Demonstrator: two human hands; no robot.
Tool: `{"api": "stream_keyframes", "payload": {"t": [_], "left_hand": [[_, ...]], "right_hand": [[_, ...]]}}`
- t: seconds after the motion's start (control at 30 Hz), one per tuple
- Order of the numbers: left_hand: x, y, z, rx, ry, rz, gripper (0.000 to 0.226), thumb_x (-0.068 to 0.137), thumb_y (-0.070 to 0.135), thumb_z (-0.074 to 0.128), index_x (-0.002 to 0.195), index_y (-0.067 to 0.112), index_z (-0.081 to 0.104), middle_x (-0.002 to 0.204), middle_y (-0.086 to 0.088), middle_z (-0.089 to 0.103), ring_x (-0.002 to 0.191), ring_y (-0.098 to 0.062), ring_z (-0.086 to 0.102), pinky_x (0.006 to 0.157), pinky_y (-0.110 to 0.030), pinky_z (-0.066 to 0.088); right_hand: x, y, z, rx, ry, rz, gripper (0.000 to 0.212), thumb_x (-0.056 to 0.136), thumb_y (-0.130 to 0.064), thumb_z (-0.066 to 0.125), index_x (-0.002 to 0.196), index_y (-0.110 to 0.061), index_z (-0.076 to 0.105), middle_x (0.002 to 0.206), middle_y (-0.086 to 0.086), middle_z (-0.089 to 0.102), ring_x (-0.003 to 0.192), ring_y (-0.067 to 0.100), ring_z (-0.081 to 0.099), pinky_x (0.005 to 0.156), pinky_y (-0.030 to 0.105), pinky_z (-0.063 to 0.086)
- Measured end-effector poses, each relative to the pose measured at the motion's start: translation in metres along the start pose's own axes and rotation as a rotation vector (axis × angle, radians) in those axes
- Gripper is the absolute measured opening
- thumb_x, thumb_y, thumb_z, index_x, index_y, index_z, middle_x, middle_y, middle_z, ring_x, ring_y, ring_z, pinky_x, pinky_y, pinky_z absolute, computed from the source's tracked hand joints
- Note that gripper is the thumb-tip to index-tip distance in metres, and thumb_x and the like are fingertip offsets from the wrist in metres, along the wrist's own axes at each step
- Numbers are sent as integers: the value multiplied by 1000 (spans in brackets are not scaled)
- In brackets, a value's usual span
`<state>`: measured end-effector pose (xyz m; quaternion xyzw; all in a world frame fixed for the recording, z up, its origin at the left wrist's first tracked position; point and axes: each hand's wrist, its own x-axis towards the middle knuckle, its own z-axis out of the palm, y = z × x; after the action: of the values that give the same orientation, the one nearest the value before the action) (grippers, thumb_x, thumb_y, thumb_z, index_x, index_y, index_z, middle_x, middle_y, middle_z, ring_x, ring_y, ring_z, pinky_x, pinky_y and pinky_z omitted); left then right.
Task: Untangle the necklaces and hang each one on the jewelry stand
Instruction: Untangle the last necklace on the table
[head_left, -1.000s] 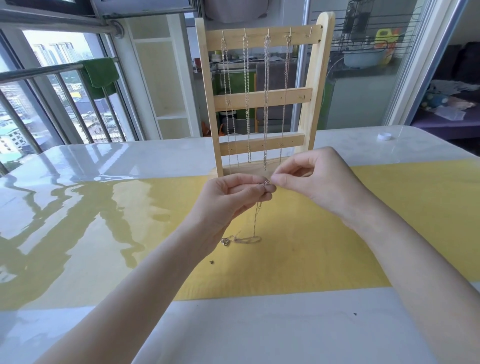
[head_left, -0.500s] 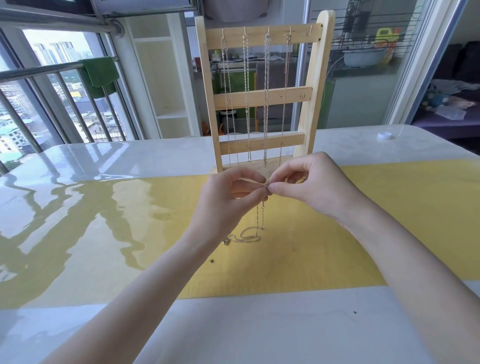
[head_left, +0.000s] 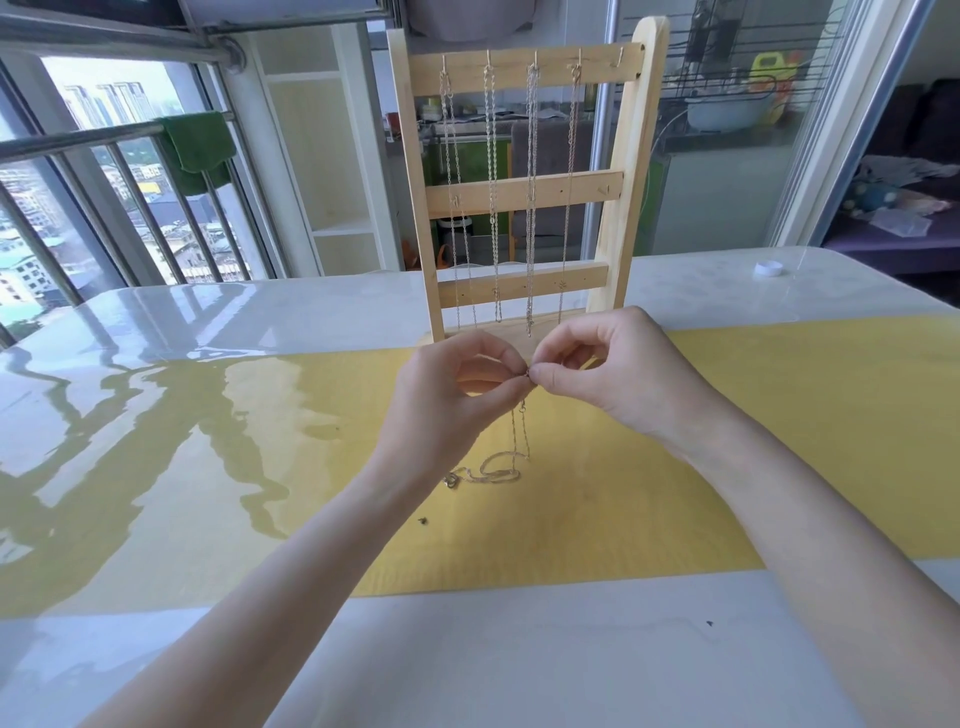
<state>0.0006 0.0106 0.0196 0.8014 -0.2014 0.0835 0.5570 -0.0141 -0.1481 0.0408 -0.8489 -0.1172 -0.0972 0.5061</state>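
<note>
Here the left hand (head_left: 447, 400) and right hand (head_left: 608, 374) meet fingertip to fingertip above the yellow mat (head_left: 779, 441), both pinching the top end of one necklace (head_left: 522, 431) between thumb and forefinger. From that pinch the chain drops straight down between the wrists, and its lower part lies coiled on the mat just below the left hand, with a small pendant at the coil's left end. A tiny dark bit (head_left: 425, 520) sits on the mat nearer the viewer. Just behind the hands the wooden stand (head_left: 524, 189) rises upright on the desk (head_left: 208, 317), four chains (head_left: 531, 208) hanging from hooks on its top bar; the rightmost hook is bare. A white cap (head_left: 768, 268) lies far right on the desk.
</note>
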Motion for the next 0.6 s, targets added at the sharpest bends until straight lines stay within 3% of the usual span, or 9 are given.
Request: {"api": "stream_keyframes", "payload": {"t": [0.3, 0.6], "left_hand": [[1, 3, -4, -39, -16, -83, 15, 76, 9, 76, 69, 20, 69, 66, 13, 70, 67, 1, 65, 64, -11, 48], [2, 7, -5, -121, -7, -234, 13, 80, 17, 73, 69, 23, 73, 80, 4, 74, 70, 4, 63, 65, -11, 48]], "right_hand": [[0, -1, 2, 58, -7, 23, 9, 82, -6, 70, 74, -11, 69, 70, -3, 64, 60, -2, 53, 61, 10, 45], [0, 1, 0, 16, -53, -35, 11, 84, -4, 68, 77, -13, 70, 72, -4, 65, 63, -1, 53, 63, 8, 44]]}}
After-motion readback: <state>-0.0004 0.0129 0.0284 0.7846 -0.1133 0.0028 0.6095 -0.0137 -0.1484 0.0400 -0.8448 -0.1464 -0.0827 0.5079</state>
